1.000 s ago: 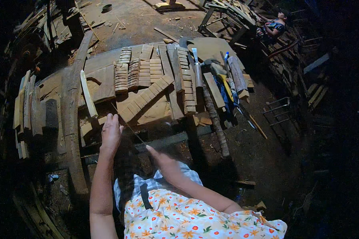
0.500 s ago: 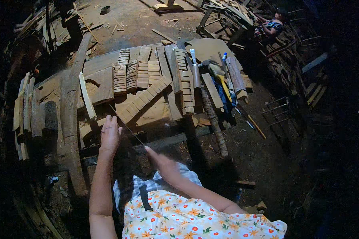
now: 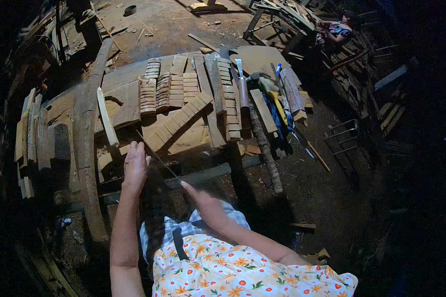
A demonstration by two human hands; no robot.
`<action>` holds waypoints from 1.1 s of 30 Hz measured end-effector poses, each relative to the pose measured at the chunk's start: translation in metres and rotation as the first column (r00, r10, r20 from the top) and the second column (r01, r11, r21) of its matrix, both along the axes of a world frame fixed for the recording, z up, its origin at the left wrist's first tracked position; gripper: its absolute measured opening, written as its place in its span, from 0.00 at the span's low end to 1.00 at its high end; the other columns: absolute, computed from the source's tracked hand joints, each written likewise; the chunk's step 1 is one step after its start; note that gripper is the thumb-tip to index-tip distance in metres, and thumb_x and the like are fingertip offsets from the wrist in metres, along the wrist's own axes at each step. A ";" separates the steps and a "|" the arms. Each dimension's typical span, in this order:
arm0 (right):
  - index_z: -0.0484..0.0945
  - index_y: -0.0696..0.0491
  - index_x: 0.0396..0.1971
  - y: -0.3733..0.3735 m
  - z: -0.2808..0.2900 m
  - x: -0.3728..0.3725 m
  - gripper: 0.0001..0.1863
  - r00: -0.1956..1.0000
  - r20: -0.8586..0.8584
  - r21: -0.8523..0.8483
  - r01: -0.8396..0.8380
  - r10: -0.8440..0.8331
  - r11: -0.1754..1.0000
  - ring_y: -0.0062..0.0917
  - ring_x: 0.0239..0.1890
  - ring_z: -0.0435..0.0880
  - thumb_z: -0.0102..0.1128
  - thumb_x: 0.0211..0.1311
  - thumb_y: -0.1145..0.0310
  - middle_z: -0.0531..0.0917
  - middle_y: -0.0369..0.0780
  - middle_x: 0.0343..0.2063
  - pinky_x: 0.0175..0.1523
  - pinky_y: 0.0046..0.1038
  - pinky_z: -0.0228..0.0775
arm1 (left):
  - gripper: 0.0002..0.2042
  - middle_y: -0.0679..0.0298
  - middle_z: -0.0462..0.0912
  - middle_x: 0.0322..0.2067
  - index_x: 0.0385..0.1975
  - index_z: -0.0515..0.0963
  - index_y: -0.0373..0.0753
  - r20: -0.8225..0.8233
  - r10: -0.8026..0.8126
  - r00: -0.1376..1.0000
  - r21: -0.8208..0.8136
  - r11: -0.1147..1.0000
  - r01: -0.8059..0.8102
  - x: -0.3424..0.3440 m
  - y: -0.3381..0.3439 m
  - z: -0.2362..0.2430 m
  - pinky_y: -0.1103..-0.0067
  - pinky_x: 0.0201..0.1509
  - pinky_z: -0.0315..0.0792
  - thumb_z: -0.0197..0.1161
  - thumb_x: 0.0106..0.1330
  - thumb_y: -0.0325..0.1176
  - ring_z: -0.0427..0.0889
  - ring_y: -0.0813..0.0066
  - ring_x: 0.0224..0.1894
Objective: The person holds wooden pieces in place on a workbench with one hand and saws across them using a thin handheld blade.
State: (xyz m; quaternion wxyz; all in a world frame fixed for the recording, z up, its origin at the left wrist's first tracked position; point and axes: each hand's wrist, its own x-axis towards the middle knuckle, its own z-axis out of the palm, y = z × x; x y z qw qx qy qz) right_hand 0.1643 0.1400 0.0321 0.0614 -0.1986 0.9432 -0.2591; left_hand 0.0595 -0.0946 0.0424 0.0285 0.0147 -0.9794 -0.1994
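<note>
My right hand (image 3: 206, 207) is closed, low in front of my lap, at the near end of a thin, dark, straight tool (image 3: 166, 167), a narrow blade or rod seen almost edge-on. The tool slants away up and left, past the fingers of my left hand (image 3: 136, 166). That hand is bent and closed at the near edge of the workbench, beside a pale wood piece (image 3: 106, 159); what its fingers grip is hidden. Just beyond lies a slanting row of small wood blocks (image 3: 179, 123), and a pale wood strip (image 3: 106, 119) leans to its left.
More rows of notched blocks (image 3: 148, 96) lie on the workbench (image 3: 193, 143). To the right are a chisel (image 3: 243, 89), a hammer (image 3: 256, 77), a yellow-handled tool (image 3: 278, 106) and a rough stick (image 3: 267, 153). Another person (image 3: 338, 32) sits at the far right. Planks (image 3: 27, 128) stand at left.
Both hands and the thin tool keep nearly the same places. The whole view has shifted very slightly; nothing was picked up or let go.
</note>
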 end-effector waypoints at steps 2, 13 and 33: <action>0.48 0.31 0.68 -0.009 -0.003 -0.008 0.46 1.000 -0.011 -0.020 0.003 -0.003 1.000 0.39 0.20 0.79 0.49 0.51 0.83 0.72 0.43 0.23 0.23 0.38 0.72 | 0.16 0.49 0.68 0.40 0.38 0.66 0.31 0.011 -0.001 1.000 -0.004 1.000 0.001 0.000 0.002 0.000 0.65 0.46 0.70 0.64 0.52 0.22 0.72 0.49 0.43; 0.49 0.30 0.67 0.001 0.000 -0.003 0.45 0.998 0.066 0.052 -0.016 0.013 0.999 0.39 0.21 0.79 0.49 0.51 0.82 0.72 0.43 0.22 0.24 0.40 0.73 | 0.17 0.49 0.67 0.40 0.39 0.66 0.31 0.016 -0.018 1.000 -0.002 1.000 0.018 0.002 0.000 -0.001 0.65 0.46 0.70 0.64 0.52 0.23 0.72 0.48 0.43; 0.48 0.30 0.67 -0.004 -0.003 -0.007 0.45 0.998 0.055 0.029 -0.005 0.003 1.000 0.41 0.22 0.80 0.51 0.51 0.82 0.73 0.43 0.22 0.24 0.40 0.73 | 0.16 0.49 0.69 0.41 0.39 0.67 0.31 -0.106 -0.026 0.994 -0.030 0.999 0.023 0.003 0.001 -0.008 0.65 0.47 0.70 0.63 0.52 0.23 0.73 0.49 0.43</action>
